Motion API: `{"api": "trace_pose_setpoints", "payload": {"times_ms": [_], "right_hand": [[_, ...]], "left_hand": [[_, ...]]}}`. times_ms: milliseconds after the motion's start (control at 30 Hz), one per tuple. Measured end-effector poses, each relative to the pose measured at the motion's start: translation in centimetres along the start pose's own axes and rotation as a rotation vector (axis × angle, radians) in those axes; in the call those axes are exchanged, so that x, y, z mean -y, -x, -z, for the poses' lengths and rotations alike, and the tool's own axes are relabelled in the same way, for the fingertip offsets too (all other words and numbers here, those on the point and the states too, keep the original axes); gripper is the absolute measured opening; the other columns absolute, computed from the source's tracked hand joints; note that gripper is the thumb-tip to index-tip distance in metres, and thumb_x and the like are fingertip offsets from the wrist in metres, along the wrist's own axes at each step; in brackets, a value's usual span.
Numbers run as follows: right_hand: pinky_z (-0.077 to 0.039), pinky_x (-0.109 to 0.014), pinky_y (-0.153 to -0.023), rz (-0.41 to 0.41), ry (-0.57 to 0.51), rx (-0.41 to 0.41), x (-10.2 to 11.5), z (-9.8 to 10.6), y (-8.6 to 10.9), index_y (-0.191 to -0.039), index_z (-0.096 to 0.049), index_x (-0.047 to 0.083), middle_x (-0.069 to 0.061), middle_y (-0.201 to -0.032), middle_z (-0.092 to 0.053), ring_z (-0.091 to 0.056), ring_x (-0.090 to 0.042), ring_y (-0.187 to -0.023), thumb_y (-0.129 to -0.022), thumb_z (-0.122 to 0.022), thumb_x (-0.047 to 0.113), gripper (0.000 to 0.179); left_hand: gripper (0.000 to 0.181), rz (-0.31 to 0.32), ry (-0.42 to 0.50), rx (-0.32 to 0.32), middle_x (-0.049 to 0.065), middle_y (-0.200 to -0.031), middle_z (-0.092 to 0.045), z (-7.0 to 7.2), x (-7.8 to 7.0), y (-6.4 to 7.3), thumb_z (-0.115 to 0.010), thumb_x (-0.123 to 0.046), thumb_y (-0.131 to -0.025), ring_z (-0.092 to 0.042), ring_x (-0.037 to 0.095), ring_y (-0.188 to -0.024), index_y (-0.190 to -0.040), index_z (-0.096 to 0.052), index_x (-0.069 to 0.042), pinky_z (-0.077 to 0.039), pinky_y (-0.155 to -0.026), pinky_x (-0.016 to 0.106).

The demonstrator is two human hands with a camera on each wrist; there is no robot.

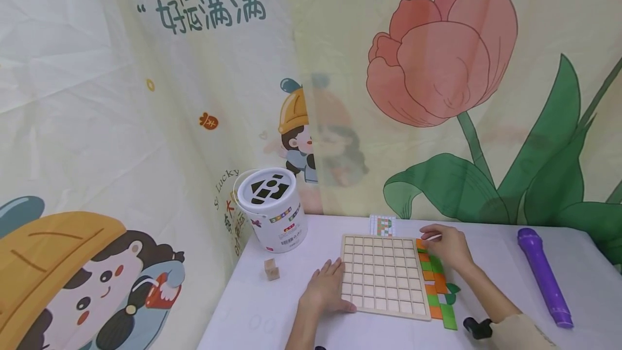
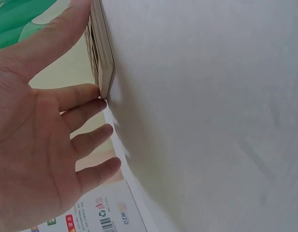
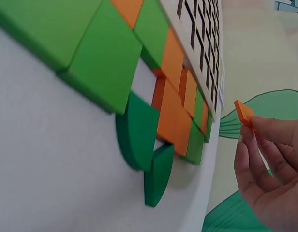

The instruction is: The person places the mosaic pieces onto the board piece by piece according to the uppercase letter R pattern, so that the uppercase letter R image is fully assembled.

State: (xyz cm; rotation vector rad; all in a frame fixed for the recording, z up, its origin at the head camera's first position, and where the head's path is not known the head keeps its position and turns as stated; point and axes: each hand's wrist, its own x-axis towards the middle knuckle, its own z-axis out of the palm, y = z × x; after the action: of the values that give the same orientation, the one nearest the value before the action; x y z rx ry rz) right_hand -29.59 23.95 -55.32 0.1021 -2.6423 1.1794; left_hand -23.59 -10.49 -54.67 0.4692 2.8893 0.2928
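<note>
On the white surface (image 1: 505,255) the wooden grid board (image 1: 381,274) lies in front of me, its compartments showing only bare wood, so I judge I'm at the very start of filling it. My left hand (image 1: 323,290) is spread along the board's left edge, thumb at the near corner; my right hand (image 1: 449,244), by the far right corner, pinches an orange tile (image 3: 244,113) between thumb and forefinger, clear of the surface. Next, I think, calls for choosing a compartment and setting the tile in squarely. Both wrist views cut most of the board off; my right hand covers the far end of the green and orange pieces (image 1: 439,281), and the small card (image 1: 383,226) beyond the board shows a pattern too tiny to read.
</note>
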Motion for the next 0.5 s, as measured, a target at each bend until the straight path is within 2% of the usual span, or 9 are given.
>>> {"api": "trace_pose_setpoints", "payload": {"times_ms": [167,500], "right_hand": [[-0.063,-0.03,-0.067,-0.004,-0.031,0.009,0.6,-0.8,-0.3,-0.113,-0.075,-0.003,-0.009,-0.092,-0.077,-0.074,-0.028,-0.083,-0.09,-0.08,0.003,0.025],[-0.059,-0.024,-0.067,-0.086,-0.108,0.065,1.6,-2.2,-0.9,-0.116,-0.075,-0.001,-0.005,-0.092,-0.078,-0.073,-0.023,-0.084,-0.09,-0.081,0.006,0.027]], "left_hand": [[0.112,0.0,0.01,-0.007,0.01,-0.164,-0.042,0.3,-0.2,0.2,-0.093,-0.057,-0.067,-0.036,0.035,-0.153,-0.156,-0.047,-0.006,-0.035,-0.121,0.057],[0.112,0.005,0.006,-0.032,0.01,-0.163,-0.044,0.5,-0.4,0.3,-0.095,-0.055,-0.065,-0.035,0.036,-0.153,-0.155,-0.049,-0.006,-0.031,-0.123,0.061]]}}
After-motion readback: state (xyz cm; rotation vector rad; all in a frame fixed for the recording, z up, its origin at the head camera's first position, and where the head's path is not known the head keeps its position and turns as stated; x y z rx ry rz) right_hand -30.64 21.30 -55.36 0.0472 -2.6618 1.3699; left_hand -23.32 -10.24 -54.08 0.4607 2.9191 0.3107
